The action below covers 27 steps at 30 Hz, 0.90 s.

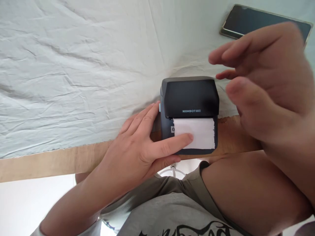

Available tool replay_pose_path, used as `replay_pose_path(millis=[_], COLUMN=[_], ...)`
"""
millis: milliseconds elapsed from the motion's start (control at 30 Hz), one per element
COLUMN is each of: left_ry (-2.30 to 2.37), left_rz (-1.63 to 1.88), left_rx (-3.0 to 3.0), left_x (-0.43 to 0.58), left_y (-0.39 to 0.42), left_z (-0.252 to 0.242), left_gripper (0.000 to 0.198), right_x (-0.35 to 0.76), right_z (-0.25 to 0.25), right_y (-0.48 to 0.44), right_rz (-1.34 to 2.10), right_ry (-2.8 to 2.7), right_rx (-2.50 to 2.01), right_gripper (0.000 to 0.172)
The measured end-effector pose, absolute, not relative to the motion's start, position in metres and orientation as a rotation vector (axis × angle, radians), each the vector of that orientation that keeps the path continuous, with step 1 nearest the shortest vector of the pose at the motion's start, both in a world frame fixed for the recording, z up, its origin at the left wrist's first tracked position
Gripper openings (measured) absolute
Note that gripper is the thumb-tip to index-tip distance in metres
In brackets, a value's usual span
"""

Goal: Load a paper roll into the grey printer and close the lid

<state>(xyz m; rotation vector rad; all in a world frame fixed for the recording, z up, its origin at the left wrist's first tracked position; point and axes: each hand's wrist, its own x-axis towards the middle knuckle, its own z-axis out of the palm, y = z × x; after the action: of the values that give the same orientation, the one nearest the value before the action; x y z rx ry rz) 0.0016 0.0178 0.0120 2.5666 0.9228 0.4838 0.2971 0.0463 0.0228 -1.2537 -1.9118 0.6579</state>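
Observation:
A dark label printer (190, 95) marked NIIMBOT sits at the table's front edge, its black lid down. White label paper (203, 131) with ragged side edges comes out from under the lid onto its front. My left hand (140, 144) grips the printer's left side and front corner. One finger presses on the paper, several fingers rest along the left side, and the thumb lies by the front. My right hand (268, 75) hovers to the right of the printer, fingers apart and curved, with nothing in it.
A phone (246, 20) in a clear case lies at the upper right, partly behind my right hand. A wrinkled pale cloth (73, 72) covers the table, and its bare wooden edge (61, 157) shows in front. My legs are below that edge.

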Motion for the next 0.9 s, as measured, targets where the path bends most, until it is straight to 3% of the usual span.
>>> replay_pose_path(millis=[67,200,367,900], left_ry=[0.928,0.935,0.983,1.024], left_rz=[0.485,0.547,0.621,0.558], left_rx=[2.570,2.618,2.682,2.571], left_x=[0.002,0.002,0.003,0.005], left_y=[0.017,0.017,0.017,0.019], left_z=[0.012,0.007,0.002,0.009], left_gripper=[0.043,0.048,0.072,0.066], right_x=[0.297,0.300,0.307,0.301], right_z=[0.021,0.016,0.014,0.030], right_y=[0.049,0.052,0.057,0.073], right_rz=[0.678,0.780,0.864,1.235], right_ry=[-1.932,-2.024,-2.023,-2.026], right_rx=[-1.237,-1.220,-1.207,-1.190], right_gripper=[0.026,0.037,0.048,0.042])
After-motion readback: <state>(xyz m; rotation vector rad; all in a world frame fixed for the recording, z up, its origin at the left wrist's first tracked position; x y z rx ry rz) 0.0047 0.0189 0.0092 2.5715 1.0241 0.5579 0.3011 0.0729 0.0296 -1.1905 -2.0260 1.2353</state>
